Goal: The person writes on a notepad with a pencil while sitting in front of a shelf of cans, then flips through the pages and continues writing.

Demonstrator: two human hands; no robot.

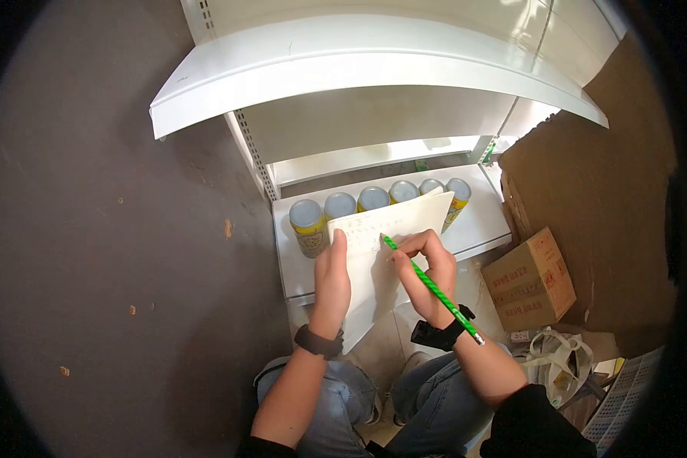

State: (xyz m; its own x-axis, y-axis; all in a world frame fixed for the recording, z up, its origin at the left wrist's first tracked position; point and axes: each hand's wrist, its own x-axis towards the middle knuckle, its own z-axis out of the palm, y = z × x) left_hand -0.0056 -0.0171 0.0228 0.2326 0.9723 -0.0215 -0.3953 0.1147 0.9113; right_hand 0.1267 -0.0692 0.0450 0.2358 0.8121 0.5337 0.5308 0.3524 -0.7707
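Note:
In the head view an opened notebook with faint pencil writing near its top is held up over my knees. My left hand grips its left edge, thumb on the page. My right hand is closed around a green striped pencil, whose tip is at the page's upper part. Behind the notebook a row of several yellow cans with grey tops stands on the low white shelf. The leftmost can shows most; the notebook partly covers the others, including the rightmost can.
An upper white shelf juts out above the cans. To the right are a large brown cardboard sheet, a cardboard box, a plastic bag and a blue-grey crate. A dark grey wall-like surface fills the left.

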